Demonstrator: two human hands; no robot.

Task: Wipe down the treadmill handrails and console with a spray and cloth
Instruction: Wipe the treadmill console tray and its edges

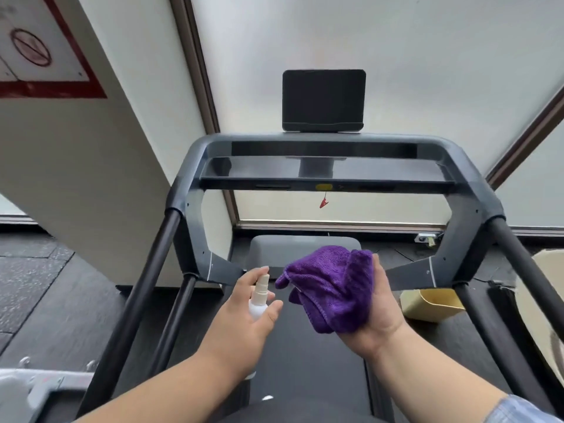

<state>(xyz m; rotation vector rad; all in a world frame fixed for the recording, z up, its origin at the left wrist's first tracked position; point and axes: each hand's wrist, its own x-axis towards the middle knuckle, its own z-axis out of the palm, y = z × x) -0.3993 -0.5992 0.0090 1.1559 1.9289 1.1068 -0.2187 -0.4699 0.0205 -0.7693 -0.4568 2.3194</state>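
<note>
Above the treadmill's dark belt (308,355), the left hand (247,319) curls round a small white plastic spray bottle (259,296), forefinger on its beige nozzle. The right hand (374,306) cups a bunched, fluffy purple microfibre cloth (331,285), fingers hidden behind it. The nozzle points at the cloth. Ahead stand the matte grey console (323,169), rectangular black screen (323,99) and round black handrails (149,270).

Open room lies in the frame's centre, above the belt (305,346) between the two black handrails: left handrail (143,276), right handrail (525,270). The console crossbar (323,178) and screen (323,100) block the upper middle; a yellow bin (433,305) stands lower right.
</note>
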